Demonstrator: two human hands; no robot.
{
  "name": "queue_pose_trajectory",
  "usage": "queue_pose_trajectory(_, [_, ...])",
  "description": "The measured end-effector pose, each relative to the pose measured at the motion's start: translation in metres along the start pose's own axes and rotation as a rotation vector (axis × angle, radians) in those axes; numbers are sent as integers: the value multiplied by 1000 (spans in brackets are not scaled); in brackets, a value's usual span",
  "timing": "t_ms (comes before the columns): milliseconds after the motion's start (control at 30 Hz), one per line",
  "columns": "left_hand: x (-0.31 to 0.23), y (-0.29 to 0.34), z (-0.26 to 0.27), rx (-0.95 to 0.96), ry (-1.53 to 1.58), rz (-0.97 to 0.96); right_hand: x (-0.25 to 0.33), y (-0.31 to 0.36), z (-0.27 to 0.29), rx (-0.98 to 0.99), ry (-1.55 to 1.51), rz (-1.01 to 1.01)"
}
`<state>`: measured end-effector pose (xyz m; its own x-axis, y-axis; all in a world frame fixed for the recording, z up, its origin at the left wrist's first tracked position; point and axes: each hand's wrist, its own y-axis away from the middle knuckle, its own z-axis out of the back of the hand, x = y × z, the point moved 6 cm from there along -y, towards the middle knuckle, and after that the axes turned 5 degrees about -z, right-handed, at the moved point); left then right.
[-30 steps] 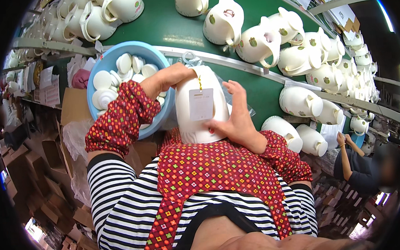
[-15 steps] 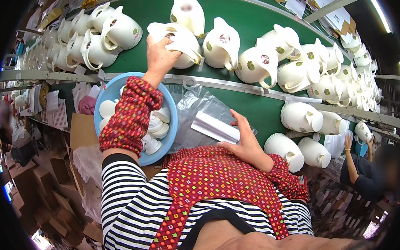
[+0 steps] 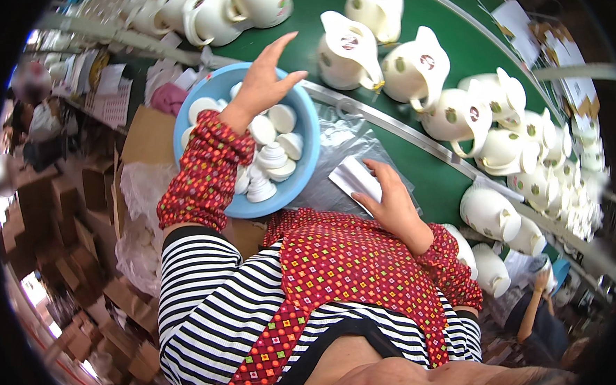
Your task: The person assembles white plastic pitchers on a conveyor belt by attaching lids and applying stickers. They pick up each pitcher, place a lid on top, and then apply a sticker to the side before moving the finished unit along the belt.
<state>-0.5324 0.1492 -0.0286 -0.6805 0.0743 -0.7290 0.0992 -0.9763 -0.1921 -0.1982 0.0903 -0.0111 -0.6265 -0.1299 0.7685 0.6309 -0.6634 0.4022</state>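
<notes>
My left hand is stretched over the light blue basin, thumb and fingers apart and holding nothing. In the basin lie several white round lids, some with stepped knobs. Right of that hand, on the green work surface, stands a cream jug with a spout and handle, apart from the fingertips. My right hand is open too, fingers spread, beside a folded white strip on a clear plastic bag. Whether its thumb touches the strip I cannot tell.
More cream jugs run along the green surface behind a metal rail. Several jugs lie on their sides at the right. Cardboard boxes fill the floor at left. A co-worker's arm shows at lower right.
My left hand has let go of a cream jug and drawn back over the basin. The whole view has turned, shifting the jugs rightward. My right hand remains beside the white strip.
</notes>
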Motion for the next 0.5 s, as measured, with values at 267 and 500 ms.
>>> queue_pose_trajectory(267, [53,183,30,7,-622,326,70,-124,-133,275,554,594])
queue_pose_trajectory(500, [48,192,43,62,-961,517,7,-192,-245,65,1057,509])
